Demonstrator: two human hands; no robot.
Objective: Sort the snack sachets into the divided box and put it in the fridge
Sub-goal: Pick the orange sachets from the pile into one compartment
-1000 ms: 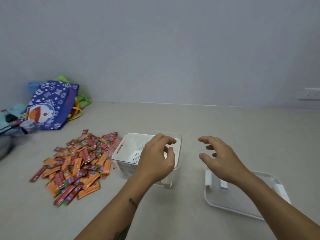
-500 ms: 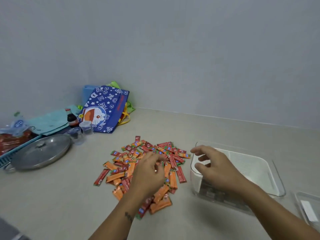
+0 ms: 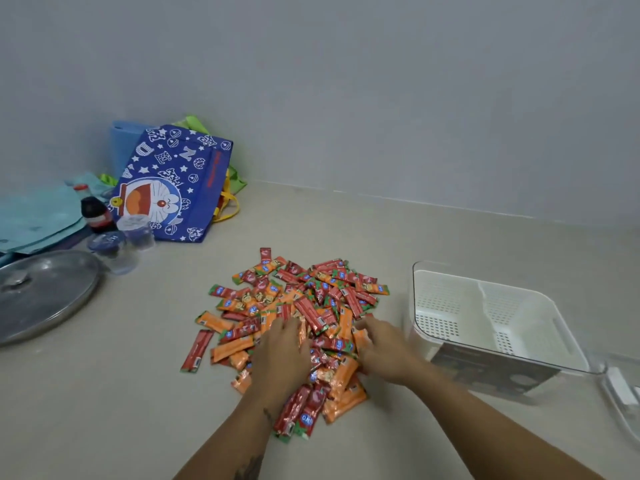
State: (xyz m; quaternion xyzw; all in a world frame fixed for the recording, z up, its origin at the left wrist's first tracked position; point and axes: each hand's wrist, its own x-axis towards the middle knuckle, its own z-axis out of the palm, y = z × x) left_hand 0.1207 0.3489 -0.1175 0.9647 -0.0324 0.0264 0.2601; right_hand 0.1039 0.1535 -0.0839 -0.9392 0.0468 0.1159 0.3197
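Observation:
A heap of red and orange snack sachets (image 3: 304, 306) lies on the beige counter in the middle of the view. My left hand (image 3: 282, 355) rests palm down on the near part of the heap, fingers apart. My right hand (image 3: 384, 351) lies on the heap's right edge, fingertips pushed in among the sachets; no sachet is lifted. Right of the heap stands the clear box (image 3: 420, 327) with a white perforated insert, split by a divider into two compartments, both without sachets. Its clear lid (image 3: 620, 393) lies at the right edge, partly cut off.
At the back left, a blue cartoon tote bag (image 3: 173, 185) leans by the wall, with a dark soda bottle (image 3: 95, 213) and small plastic cups (image 3: 138, 233) in front of it. A round metal pot lid (image 3: 41, 292) and teal bags (image 3: 34, 213) fill the far left.
The view has swung left and down, bringing the heap to the centre. Both hands have left the box and come down onto the sachets.

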